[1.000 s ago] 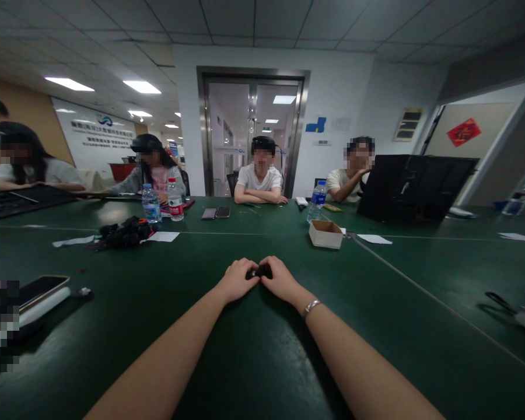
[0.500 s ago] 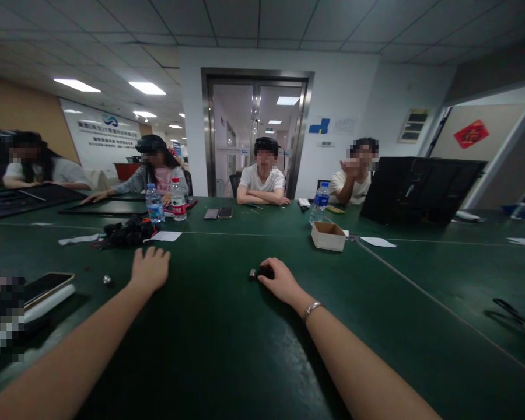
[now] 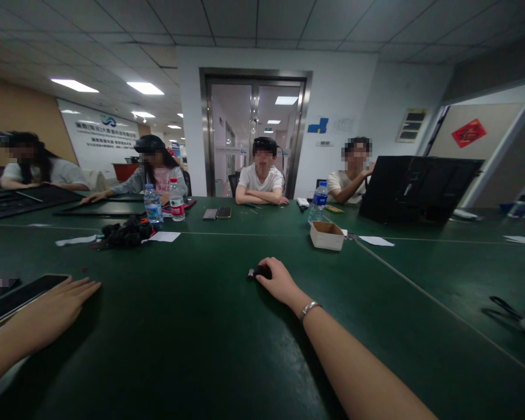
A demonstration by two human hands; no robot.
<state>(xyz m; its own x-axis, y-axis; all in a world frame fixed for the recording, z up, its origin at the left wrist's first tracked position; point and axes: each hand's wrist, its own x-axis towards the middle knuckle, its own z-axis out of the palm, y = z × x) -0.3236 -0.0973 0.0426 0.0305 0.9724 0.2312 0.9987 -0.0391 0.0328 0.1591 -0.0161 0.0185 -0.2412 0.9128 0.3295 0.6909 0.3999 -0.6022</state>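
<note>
At the left, my left hand (image 3: 63, 306) is stretched out low over the table, fingers extended and close together. It partly covers a dark phone (image 3: 24, 294) with a light edge. Whatever lies beneath the palm is hidden. Near the middle of the green table (image 3: 170, 326), my right hand (image 3: 282, 283) is closed around a small black object (image 3: 262, 272) with a shiny silver end pointing left. Its exact kind is not clear. A silver bracelet (image 3: 310, 310) circles the right wrist.
Beyond my right hand stands an open cardboard box (image 3: 327, 239), with a water bottle (image 3: 319, 201) behind it. A heap of black items (image 3: 126, 232), papers and two bottles lie far left. A large black case (image 3: 420, 189) stands far right. Several people sit opposite.
My left hand has moved left and nearer, over the phone. The small silver ball on the table at left no longer shows. My right hand keeps its hold on the black object.
</note>
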